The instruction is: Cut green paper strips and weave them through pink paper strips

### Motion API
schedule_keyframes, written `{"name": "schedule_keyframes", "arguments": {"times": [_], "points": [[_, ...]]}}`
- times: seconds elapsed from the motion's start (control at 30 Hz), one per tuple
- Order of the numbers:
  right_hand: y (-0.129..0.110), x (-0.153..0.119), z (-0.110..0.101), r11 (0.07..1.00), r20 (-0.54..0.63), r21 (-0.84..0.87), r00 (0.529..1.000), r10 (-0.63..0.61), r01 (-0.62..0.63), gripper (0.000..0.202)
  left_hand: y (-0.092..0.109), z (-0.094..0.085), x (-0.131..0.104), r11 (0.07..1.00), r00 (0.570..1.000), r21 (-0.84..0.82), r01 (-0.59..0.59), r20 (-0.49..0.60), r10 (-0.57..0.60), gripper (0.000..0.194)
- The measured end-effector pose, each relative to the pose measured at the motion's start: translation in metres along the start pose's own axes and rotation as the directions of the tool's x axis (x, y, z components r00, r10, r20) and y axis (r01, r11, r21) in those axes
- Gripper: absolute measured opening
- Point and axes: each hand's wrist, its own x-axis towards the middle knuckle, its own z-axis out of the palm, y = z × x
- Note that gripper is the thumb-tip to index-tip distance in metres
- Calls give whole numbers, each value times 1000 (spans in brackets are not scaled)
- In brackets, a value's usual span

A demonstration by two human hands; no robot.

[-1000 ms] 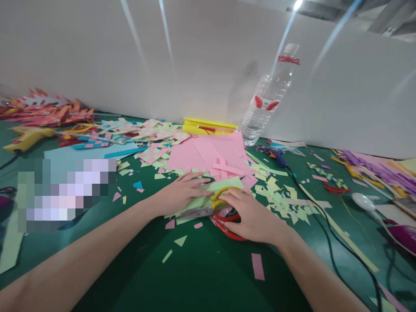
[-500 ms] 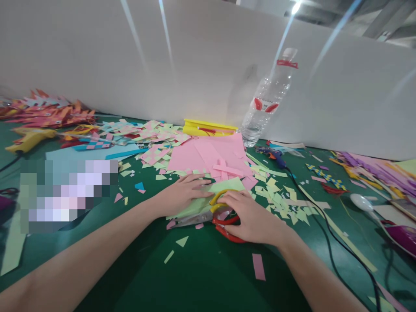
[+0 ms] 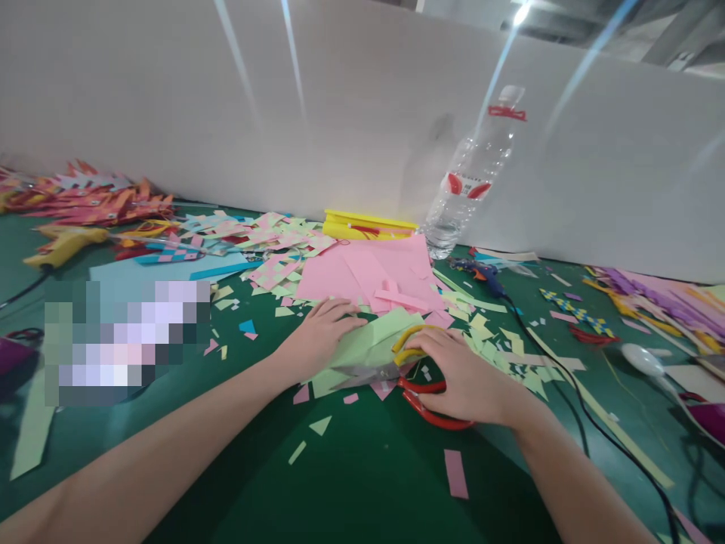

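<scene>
My left hand presses flat on a pale green sheet, its near edge lifted. My right hand grips scissors with one yellow and one red loop, blades pointing left under the sheet.

I count 2 hands: left hand, right hand. 1 pair of scissors. 1 water bottle. 2 glue guns: yellow glue gun, blue glue gun. 1 green sheet. Paper scraps too many to count.
</scene>
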Motion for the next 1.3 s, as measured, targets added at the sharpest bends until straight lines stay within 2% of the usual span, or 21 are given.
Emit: {"name": "schedule_keyframes", "arguments": {"times": [0.33,0.7,1.3], "points": [[-1,1,7,999,-11,10,999,-42,42,38,-2,3,-1,998,1000,-56,8,-25,-9,38],[-3,0,1,998,9,67,1000,-18,17,38,-6,6,2,989,998,-145,28,-44,-35,33],[-3,3,3,998,10,61,999,-31,31,37,-5,5,2,991,998,-132,7,-58,-14,32]]}}
